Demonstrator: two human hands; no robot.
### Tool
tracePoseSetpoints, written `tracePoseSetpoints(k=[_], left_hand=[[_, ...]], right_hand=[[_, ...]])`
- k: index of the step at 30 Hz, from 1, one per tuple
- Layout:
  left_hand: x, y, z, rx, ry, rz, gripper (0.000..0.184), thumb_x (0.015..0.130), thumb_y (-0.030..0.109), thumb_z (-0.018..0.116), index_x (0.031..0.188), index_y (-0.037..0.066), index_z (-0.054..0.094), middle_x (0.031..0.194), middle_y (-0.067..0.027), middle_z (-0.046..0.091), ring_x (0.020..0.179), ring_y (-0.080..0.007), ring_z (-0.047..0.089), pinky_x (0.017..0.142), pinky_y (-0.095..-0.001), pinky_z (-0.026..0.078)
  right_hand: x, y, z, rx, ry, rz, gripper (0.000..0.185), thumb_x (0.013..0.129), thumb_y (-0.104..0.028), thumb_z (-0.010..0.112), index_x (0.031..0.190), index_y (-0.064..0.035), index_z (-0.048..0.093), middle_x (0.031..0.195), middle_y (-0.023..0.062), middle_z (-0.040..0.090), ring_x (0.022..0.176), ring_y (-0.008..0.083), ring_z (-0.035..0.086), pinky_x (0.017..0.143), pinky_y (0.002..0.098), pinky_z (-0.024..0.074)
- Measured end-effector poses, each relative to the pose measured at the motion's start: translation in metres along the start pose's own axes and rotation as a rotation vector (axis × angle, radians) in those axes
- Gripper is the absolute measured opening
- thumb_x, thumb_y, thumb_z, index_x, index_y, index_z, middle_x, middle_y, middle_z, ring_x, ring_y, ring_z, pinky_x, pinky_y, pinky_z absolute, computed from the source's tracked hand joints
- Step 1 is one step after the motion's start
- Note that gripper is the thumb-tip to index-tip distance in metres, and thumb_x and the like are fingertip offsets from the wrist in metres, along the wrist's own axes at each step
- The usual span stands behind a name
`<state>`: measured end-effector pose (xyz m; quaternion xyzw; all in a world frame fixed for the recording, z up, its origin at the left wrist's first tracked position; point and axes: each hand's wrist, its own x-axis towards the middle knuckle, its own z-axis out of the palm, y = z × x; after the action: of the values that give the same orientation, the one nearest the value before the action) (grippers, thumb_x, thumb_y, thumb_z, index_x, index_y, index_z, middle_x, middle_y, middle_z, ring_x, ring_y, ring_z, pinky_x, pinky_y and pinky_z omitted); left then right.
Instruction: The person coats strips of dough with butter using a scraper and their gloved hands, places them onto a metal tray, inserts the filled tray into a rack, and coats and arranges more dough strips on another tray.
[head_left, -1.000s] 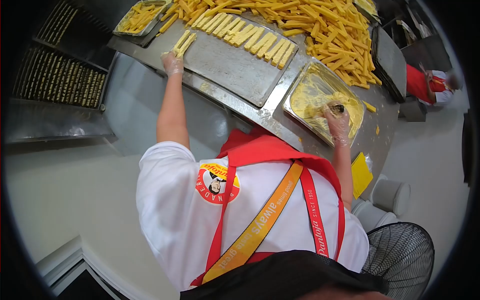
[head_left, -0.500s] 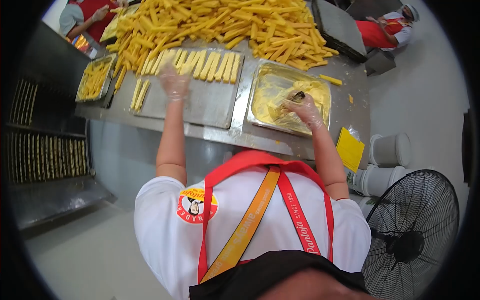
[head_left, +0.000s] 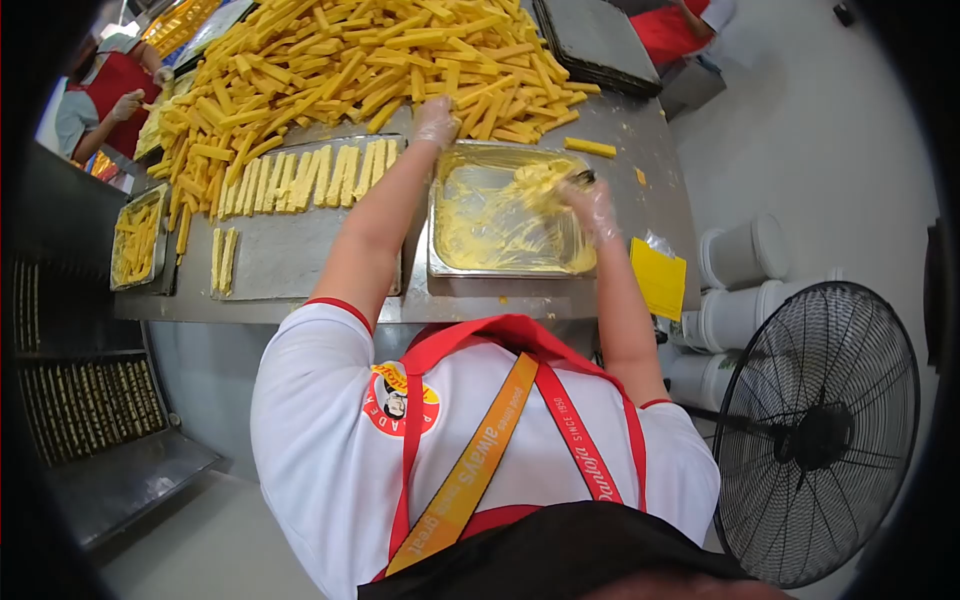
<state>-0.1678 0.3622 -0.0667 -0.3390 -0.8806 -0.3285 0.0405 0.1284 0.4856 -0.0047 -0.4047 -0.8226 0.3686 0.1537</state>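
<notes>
My left hand [head_left: 437,122], in a clear glove, reaches the front edge of the big pile of yellow sticks [head_left: 350,50]; its fingers are bent at the sticks, and their grip is hard to make out. In my gloved right hand [head_left: 592,205] is a dark-handled tool [head_left: 582,178], its far end hidden in yellow cream. The hand is over the right side of a metal pan [head_left: 432,235] smeared with that cream [head_left: 490,215]. Left of the pan, a flat tray [head_left: 300,262] carries a row of coated sticks [head_left: 300,180] and a separate pair [head_left: 224,262] at its left.
A small pan of sticks [head_left: 137,240] stands at the table's left end. One loose stick [head_left: 590,147] lies behind the cream pan. Stacked trays [head_left: 600,45], a yellow cloth [head_left: 658,278], white buckets [head_left: 745,252] and a fan [head_left: 815,435] are at right. Two co-workers stand beyond.
My left hand has moved from above the coated row rightward to the pile. My right hand remains at the cream pan with the tool. The view has shifted to the right.
</notes>
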Motion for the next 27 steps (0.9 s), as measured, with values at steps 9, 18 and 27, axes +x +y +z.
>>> tracePoseSetpoints(k=[9, 18, 27], left_hand=[[-0.037, 0.002, -0.036, -0.529, 0.304, 0.107, 0.012, 0.075, 0.014, 0.064, 0.082, 0.005, 0.063, 0.075, -0.0153, 0.063, 0.071, -0.0286, 0.061, 0.065, -0.0368, 0.046], [-0.139, 0.033, -0.081, -0.703, 0.164, -0.047, 0.02, 0.08, 0.018, 0.07, 0.096, 0.005, 0.07, 0.077, -0.0072, 0.067, 0.068, -0.0159, 0.062, 0.063, -0.0295, 0.049], [-0.166, 0.062, -0.012, -0.176, -0.043, 0.154, 0.03, 0.07, 0.012, 0.062, 0.097, 0.003, 0.057, 0.086, -0.0204, 0.063, 0.082, -0.0406, 0.06, 0.072, -0.0468, 0.048]], right_hand=[[0.036, 0.026, 0.017, 0.011, 0.28, -0.257, 0.023, 0.077, -0.022, 0.065, 0.089, -0.0025, 0.063, 0.082, 0.0158, 0.065, 0.077, 0.0306, 0.063, 0.069, 0.0378, 0.0482], [0.013, 0.035, -0.004, 0.265, 0.241, -0.17, 0.027, 0.075, -0.023, 0.071, 0.087, 0.0004, 0.063, 0.078, 0.0132, 0.066, 0.072, 0.0252, 0.065, 0.068, 0.0375, 0.05], [-0.031, -0.014, 0.025, 0.309, -0.037, -0.497, 0.014, 0.078, -0.009, 0.065, 0.09, -0.0021, 0.064, 0.078, 0.0092, 0.064, 0.075, 0.017, 0.063, 0.066, 0.0325, 0.0481]])
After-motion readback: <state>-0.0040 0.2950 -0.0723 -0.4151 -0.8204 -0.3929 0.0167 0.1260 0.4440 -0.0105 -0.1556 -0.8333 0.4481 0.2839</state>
